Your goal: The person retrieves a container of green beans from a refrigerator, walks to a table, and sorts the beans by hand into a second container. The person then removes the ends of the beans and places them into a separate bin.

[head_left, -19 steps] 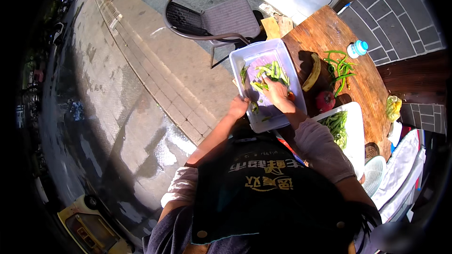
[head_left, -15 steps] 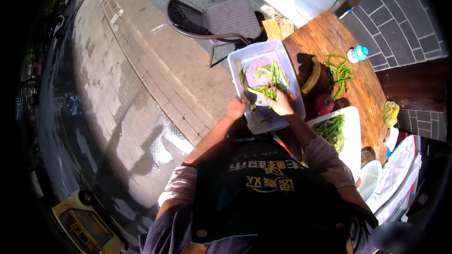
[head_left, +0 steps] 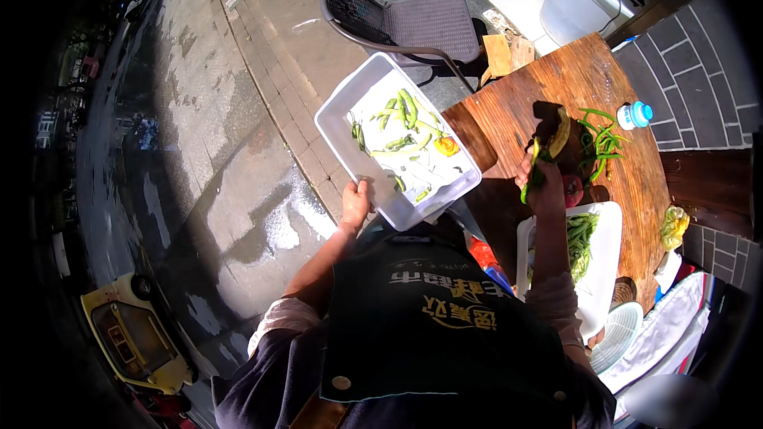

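My left hand (head_left: 355, 203) grips the near-left rim of a white plastic tub (head_left: 346, 160), fingers closed on its edge. The tub is tilted and overhangs the table's left side. Inside lie several green peppers (head_left: 407, 111) and an orange-yellow piece (head_left: 446, 146). My right hand (head_left: 544, 183) is over the wooden table, closed around some green peppers (head_left: 535, 173); how many is hidden by the fingers. Beyond it lies a brown-spotted banana (head_left: 559, 132), partly covered by the hand. A pile of long green chili peppers (head_left: 607, 148) is to the right, with a round red fruit (head_left: 572, 190) nearer.
A white tray (head_left: 609, 230) of green strips sits at the near right of the wooden table (head_left: 556, 67). A blue-capped bottle (head_left: 633, 115) stands at the far right. A wicker chair (head_left: 429, 20) is beyond the tub, and a pale green basket (head_left: 618, 339) is low on the right.
My right hand has left the tub and moved right over the table with green peppers in it. The tub has shifted left and tilted, still in my left hand. The whole view has turned somewhat.
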`<state>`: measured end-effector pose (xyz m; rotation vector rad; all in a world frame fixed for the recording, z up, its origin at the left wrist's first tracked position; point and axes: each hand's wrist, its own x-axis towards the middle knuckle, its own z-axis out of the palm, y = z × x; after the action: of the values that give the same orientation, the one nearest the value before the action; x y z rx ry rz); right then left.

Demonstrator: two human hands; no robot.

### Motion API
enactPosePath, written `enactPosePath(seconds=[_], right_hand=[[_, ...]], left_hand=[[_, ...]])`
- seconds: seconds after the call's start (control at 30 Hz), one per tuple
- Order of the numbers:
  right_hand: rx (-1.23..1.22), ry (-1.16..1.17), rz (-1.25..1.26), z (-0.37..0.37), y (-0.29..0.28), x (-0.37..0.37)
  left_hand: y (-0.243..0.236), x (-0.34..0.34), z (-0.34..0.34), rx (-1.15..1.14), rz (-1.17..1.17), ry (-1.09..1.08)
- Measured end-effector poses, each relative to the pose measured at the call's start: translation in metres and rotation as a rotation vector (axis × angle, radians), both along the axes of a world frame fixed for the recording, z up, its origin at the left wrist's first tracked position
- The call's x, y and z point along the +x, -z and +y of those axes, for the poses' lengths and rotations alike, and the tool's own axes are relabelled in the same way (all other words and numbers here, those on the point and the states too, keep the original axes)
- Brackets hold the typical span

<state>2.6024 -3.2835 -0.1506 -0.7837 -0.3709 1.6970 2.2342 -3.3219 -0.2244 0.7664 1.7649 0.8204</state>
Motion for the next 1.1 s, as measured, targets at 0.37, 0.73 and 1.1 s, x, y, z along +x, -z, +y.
enactPosePath(seconds=[0.37, 0.73, 1.1], right_hand=[[-0.167, -0.125, -0.203, -0.003, 0.018, -0.103], [-0.829, -0.092, -0.624, 0.028, 0.272, -0.250], [-1.045, -0.179, -1.010, 0.090, 0.613, -0.276]], left_hand=[[0.016, -0.186, 0.072, 0.093, -0.157, -0.738], [0.145, -0.306, 0.050, -0.310, -0.098, -0.910], [0.347, -0.272, 0.049, -0.528, -0.173, -0.901]])
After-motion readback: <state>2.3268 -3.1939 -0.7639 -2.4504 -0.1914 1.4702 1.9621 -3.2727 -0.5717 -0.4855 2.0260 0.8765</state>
